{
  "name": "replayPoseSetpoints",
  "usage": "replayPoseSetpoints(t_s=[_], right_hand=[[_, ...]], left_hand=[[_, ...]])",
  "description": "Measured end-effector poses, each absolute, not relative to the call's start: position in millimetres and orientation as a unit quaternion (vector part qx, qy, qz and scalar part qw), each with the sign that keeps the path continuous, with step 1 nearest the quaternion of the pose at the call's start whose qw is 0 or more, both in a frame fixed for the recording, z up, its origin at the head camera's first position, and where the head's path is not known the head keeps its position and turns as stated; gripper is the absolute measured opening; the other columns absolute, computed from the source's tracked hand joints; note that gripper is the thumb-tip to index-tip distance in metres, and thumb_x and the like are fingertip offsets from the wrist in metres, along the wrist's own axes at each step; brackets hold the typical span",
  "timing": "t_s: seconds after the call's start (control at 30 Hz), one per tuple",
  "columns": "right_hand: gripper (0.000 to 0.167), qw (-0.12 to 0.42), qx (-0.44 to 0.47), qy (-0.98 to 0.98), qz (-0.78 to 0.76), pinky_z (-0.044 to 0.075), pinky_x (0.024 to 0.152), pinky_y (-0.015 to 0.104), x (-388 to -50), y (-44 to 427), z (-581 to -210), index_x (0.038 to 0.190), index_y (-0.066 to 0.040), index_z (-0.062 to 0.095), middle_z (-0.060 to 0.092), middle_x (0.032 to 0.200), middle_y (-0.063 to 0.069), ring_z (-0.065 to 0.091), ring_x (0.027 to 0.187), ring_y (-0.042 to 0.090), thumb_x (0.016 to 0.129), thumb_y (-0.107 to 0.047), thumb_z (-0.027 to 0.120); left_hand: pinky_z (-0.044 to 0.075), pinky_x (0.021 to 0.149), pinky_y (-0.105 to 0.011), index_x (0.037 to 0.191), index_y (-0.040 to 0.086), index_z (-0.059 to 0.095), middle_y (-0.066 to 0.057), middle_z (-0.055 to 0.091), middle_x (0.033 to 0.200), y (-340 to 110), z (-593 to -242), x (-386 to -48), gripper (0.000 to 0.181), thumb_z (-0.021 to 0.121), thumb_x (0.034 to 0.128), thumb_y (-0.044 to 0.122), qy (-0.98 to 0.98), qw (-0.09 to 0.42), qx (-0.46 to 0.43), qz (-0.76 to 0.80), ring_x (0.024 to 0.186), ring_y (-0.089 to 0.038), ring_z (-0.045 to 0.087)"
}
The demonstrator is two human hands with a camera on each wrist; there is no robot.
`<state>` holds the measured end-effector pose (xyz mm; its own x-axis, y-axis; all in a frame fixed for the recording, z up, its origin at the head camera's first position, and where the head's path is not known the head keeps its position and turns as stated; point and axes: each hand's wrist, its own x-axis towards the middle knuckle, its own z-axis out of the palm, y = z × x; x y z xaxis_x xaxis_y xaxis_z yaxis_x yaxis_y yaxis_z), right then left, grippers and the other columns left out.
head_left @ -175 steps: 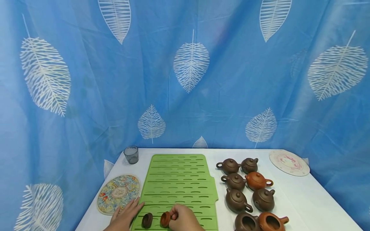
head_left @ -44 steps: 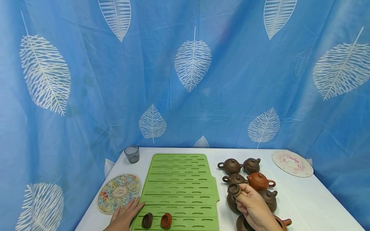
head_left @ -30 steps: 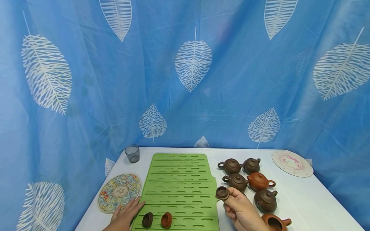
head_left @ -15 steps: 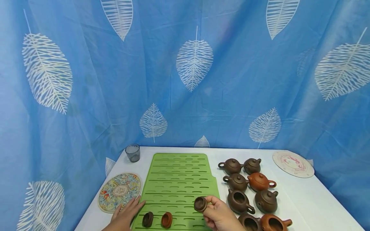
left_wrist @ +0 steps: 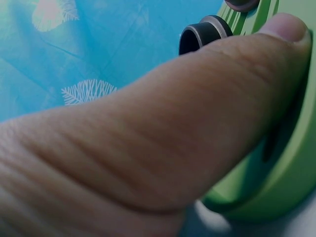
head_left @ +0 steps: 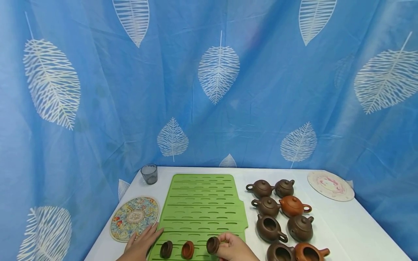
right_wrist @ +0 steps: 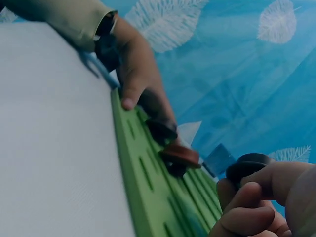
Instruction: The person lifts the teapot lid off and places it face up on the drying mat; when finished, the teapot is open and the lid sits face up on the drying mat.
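Lid (head_left: 212, 245) pinched by the right hand (head_left: 233, 248) sits at the near end of the green mat (head_left: 205, 197), the left hand (head_left: 141, 243) resting, fingers extended, on its left edge.

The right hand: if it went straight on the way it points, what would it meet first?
Probably the reddish lid on the green mat; depth is unclear, so the held dark lid might pass above.

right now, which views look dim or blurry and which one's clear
Head view: bright and evenly lit, the reddish teapot fairly crisp; left wrist view: dimmer, with the left hand filling much of the frame and the green mat shadowed beside the thumb; right wrist view: soft, the reddish lid blurred.
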<state>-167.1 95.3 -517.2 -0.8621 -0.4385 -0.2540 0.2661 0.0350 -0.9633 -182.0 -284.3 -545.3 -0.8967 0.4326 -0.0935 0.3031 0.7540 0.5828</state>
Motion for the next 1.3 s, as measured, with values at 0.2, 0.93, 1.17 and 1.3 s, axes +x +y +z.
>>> replayPoseSetpoints(t_s=[0.2, 0.93, 1.17, 1.3], right_hand=[[0.014, 0.230, -0.090, 0.713, -0.657, 0.030, 0.052, 0.009, -166, 91, -530, 0.099, -0.004, 0.066, 0.045, 0.067, -0.009, 0.036, 0.059, 0.005, 0.086, 0.000, 0.060], [0.015, 0.179, -0.072, 0.793, -0.578, 0.051, 0.054, 0.020, -163, 82, -524, 0.090, -0.009, 0.069, 0.066, 0.070, -0.002, 0.059, 0.062, 0.012, 0.079, 0.001, 0.065], [0.015, 0.168, -0.076, 0.827, -0.531, 0.046, 0.056, 0.021, -165, 85, -525, 0.084, -0.009, 0.069, 0.060, 0.070, -0.002, 0.054, 0.064, 0.014, 0.078, 0.002, 0.061], [0.018, 0.146, -0.088, 0.843, -0.510, 0.042, 0.055, 0.018, -164, 86, -524, 0.086, -0.011, 0.072, 0.059, 0.071, -0.004, 0.051, 0.064, 0.013, 0.079, 0.000, 0.060]], left_hand=[[0.006, 0.118, -0.095, 0.160, 0.003, 0.040, -0.032, 0.029, 0.165, -283, -546, -182, 0.105, 0.080, 0.0836, 0.064, 0.929, 0.113, 0.194, 0.294, 0.148, -0.061, 0.023], [0.007, 0.116, -0.096, 0.160, 0.004, 0.040, -0.032, 0.027, 0.166, -286, -552, -183, 0.107, 0.083, 0.0815, 0.062, 0.927, 0.120, 0.193, 0.299, 0.148, -0.063, 0.022], [0.008, 0.115, -0.097, 0.160, 0.002, 0.038, -0.035, 0.026, 0.165, -290, -554, -186, 0.109, 0.085, 0.0803, 0.060, 0.924, 0.121, 0.206, 0.300, 0.146, -0.064, 0.022], [0.010, 0.117, -0.096, 0.161, 0.006, 0.039, -0.034, 0.027, 0.166, -292, -558, -189, 0.113, 0.088, 0.0756, 0.061, 0.927, 0.120, 0.199, 0.294, 0.148, -0.063, 0.022]])
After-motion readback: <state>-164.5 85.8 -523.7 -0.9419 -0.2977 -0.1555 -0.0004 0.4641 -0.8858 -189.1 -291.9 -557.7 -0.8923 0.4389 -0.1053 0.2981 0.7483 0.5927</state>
